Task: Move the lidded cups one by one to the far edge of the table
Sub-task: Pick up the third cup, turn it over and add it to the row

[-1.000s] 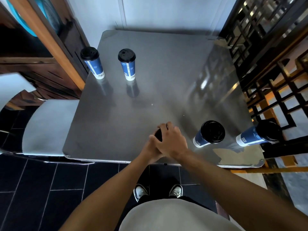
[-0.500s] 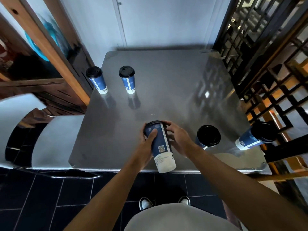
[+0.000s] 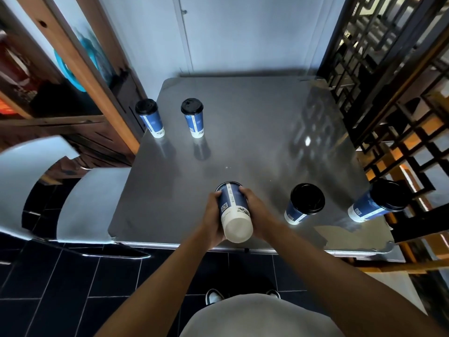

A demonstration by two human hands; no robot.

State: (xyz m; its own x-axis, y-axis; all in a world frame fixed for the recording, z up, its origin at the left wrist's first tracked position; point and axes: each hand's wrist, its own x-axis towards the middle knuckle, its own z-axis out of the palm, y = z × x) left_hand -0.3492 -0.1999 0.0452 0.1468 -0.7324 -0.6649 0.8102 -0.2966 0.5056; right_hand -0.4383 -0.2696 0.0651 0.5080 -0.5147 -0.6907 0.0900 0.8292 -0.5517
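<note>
Blue paper cup (image 3: 233,210), white round base up, between both hands (image 3: 237,215).

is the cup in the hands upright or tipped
Tipped: the held cup shows its white base toward the camera, top pointing away, between both hands.

From my feed this looks like a café or drinks shop — identical blue takeaway cups (image 3: 194,117) with black lids stand on a steel table (image 3: 255,132). A dark lattice screen (image 3: 388,93), a moulded chair (image 3: 90,203) and dark floor tiles (image 3: 60,288) suit a public seating corner.
</note>
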